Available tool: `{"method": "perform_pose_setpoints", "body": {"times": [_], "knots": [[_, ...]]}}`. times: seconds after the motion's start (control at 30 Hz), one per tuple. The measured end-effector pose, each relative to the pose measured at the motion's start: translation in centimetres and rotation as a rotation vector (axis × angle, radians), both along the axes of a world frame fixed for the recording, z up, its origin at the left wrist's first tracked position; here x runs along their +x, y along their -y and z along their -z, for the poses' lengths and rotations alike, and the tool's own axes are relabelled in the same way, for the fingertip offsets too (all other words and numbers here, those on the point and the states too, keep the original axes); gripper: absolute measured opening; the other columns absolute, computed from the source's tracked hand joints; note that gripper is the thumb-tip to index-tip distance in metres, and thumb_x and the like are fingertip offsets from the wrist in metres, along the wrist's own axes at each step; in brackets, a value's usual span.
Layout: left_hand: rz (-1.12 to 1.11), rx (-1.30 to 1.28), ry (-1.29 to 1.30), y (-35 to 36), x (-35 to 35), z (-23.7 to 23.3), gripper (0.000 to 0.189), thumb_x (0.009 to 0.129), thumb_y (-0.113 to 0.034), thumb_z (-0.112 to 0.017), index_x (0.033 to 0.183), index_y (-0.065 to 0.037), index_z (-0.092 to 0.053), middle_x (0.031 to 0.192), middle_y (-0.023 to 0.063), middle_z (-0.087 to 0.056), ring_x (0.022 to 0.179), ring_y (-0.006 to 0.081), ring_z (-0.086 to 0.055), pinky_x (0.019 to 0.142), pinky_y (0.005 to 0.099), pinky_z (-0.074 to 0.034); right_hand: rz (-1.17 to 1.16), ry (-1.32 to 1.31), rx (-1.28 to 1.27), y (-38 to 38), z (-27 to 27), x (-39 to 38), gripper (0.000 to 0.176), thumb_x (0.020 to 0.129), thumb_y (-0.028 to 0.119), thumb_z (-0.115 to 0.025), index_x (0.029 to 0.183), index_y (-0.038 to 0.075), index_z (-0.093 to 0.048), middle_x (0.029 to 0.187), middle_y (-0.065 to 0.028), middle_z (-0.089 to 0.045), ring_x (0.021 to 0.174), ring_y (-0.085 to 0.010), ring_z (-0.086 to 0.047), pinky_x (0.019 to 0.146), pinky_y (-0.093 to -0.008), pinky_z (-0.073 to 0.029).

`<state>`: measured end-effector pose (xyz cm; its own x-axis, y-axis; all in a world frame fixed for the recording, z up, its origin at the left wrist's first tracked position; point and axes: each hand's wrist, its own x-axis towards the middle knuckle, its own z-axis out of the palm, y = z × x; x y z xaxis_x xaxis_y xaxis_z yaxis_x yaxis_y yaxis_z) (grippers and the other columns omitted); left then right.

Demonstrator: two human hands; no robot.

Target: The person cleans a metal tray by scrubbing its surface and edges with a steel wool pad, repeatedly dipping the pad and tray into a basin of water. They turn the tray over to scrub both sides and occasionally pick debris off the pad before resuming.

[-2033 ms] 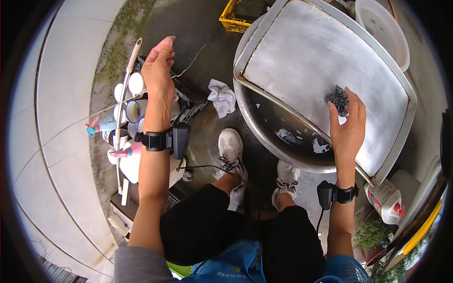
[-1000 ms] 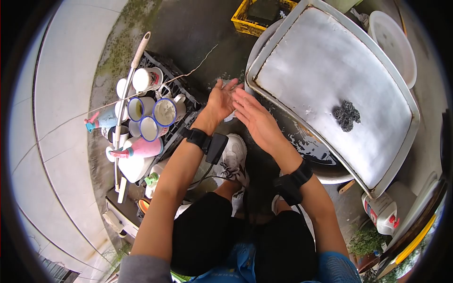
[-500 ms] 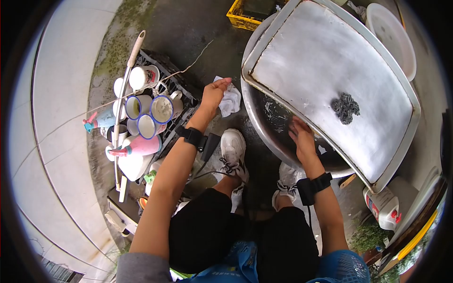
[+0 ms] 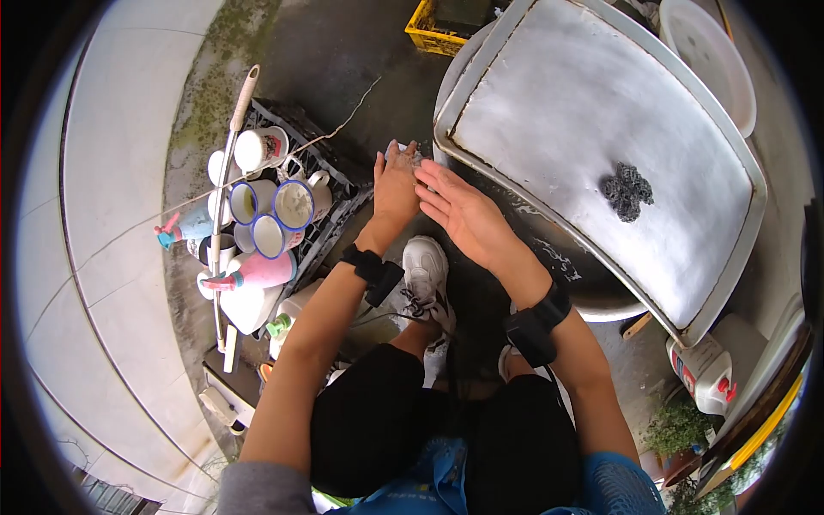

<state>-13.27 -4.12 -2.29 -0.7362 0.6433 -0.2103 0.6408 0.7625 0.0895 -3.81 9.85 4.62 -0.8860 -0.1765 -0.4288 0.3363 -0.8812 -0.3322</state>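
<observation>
My left hand (image 4: 396, 187) is open, its fingers spread over a pale crumpled cloth or paper (image 4: 410, 149) that is mostly hidden beneath it. Close beside it, my right hand (image 4: 459, 206) is open too, fingers stretched toward the left hand's fingertips; I cannot tell whether they touch. Right of both hands, a large metal basin (image 4: 608, 306) holds dark water, and a shiny metal tray (image 4: 549, 103) lies across it. A dark scouring pad (image 4: 627, 191) rests on the tray.
At left, a black crate (image 4: 330, 202) carries enamel mugs (image 4: 294, 204), spray bottles (image 4: 264, 269) and a stick with a pale handle (image 4: 245, 99). A yellow crate (image 4: 429, 33) stands at the top. A white jug (image 4: 705, 378) and a white plastic basin (image 4: 712, 60) are at right.
My right hand has come out of the basin and moved left, beside my left hand. The fingers of my left hand have spread, and it now covers most of the pale cloth or paper.
</observation>
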Motion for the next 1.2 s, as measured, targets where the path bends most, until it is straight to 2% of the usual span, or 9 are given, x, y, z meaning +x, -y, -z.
{"method": "perform_pose_setpoints", "body": {"times": [0.03,0.17,0.4,0.53,0.63,0.67,0.73,0.9,1.2], "knots": [[0.044,-0.057,-0.015,-0.3,0.0,-0.1,0.047,0.082,-0.022,-0.058,0.128,-0.017,-0.052,0.144,0.0095,-0.035,0.136,0.0325,-0.025,0.111,0.0507,-0.014,-0.003,-0.001,0.087,-0.3,0.2,0.4,0.050,0.099,0.026,-0.038,0.141,-0.001,-0.026,0.144,-0.0154,-0.031,0.134,-0.0246,-0.030,0.111,-0.0366,-0.025],[0.067,0.078,-0.172,-0.5,0.1,-0.7,0.045,0.089,-0.031,-0.053,0.132,-0.019,-0.048,0.145,0.0110,-0.033,0.137,0.0348,-0.023,0.109,0.0539,-0.016,0.005,0.086,0.312,-2.5,0.9,3.2,0.043,0.098,0.027,-0.043,0.134,0.003,-0.040,0.135,-0.0124,-0.045,0.125,-0.0222,-0.041,0.105,-0.0349,-0.032],[0.059,0.099,-0.258,-0.8,-0.5,-4.1,0.051,0.086,-0.025,-0.058,0.134,-0.019,-0.043,0.145,0.0124,-0.031,0.136,0.0348,-0.023,0.109,0.0533,-0.017,-0.085,0.446,0.651,-6.5,4.0,9.0,0.033,0.095,0.021,-0.046,0.124,0.008,-0.052,0.124,-0.0067,-0.055,0.112,-0.0170,-0.051,0.094,-0.0306,-0.040],[-0.125,0.421,-0.135,-1.5,0.5,-7.1,0.034,0.083,-0.015,-0.060,0.116,-0.009,-0.056,0.125,0.0117,-0.052,0.124,0.0304,-0.044,0.103,0.0441,-0.032,-0.335,0.336,0.694,-8.5,-0.3,9.2,0.034,0.095,0.028,-0.049,0.122,0.008,-0.054,0.118,-0.0051,-0.058,0.108,-0.0152,-0.053,0.093,-0.0298,-0.042],[-0.749,1.083,1.107,-2.2,1.2,-11.1,0.019,0.088,-0.013,-0.058,0.106,-0.005,-0.057,0.096,0.0043,-0.063,0.094,0.0177,-0.062,0.083,0.0304,-0.049,-0.416,0.211,0.715,-9.1,-4.4,7.3,0.033,0.095,0.031,-0.050,0.117,0.006,-0.055,0.112,-0.0055,-0.060,0.103,-0.0139,-0.056,0.089,-0.0284,-0.044],[-0.752,1.084,1.124,-2.6,1.5,-11.8,0.019,0.088,-0.013,-0.058,0.106,-0.005,-0.057,0.096,0.0043,-0.063,0.094,0.0177,-0.062,0.083,0.0304,-0.049,-0.464,0.124,0.728,-9.1,-5.7,6.5,0.032,0.095,0.030,-0.050,0.114,0.005,-0.056,0.110,-0.0056,-0.060,0.101,-0.0134,-0.056,0.088,-0.0277,-0.044],[-0.915,1.319,1.823,-3.2,1.8,-12.6,0.020,0.087,-0.011,-0.061,0.105,-0.005,-0.056,0.100,0.0060,-0.061,0.092,0.0179,-0.062,0.083,0.0284,-0.050,-0.406,0.109,0.747,-8.6,-7.4,4.8,0.027,0.095,0.025,-0.050,0.111,0.004,-0.056,0.107,-0.0055,-0.060,0.098,-0.0126,-0.057,0.086,-0.0264,-0.045],[-0.922,1.305,1.968,-4.5,2.6,-12.4,0.023,0.085,-0.008,-0.062,0.105,-0.008,-0.051,0.099,0.0058,-0.061,0.092,0.0165,-0.062,0.083,0.0252,-0.051,-0.131,0.009,0.795,-6.8,-7.8,3.2,0.015,0.091,0.010,-0.057,0.102,0.001,-0.053,0.095,-0.0032,-0.058,0.089,-0.0088,-0.055,0.076,-0.0229,-0.046],[-0.825,1.231,1.768,-4.8,3.4,-12.4,0.017,0.084,-0.003,-0.061,0.097,-0.007,-0.052,0.097,0.0063,-0.061,0.091,0.0163,-0.062,0.084,0.0267,-0.051,-0.053,0.025,0.923,-6.8,-6.9,4.3,0.013,0.091,0.008,-0.057,0.102,0.000,-0.057,0.091,-0.0023,-0.061,0.088,-0.0091,-0.059,0.079,-0.0224,-0.047]]}}
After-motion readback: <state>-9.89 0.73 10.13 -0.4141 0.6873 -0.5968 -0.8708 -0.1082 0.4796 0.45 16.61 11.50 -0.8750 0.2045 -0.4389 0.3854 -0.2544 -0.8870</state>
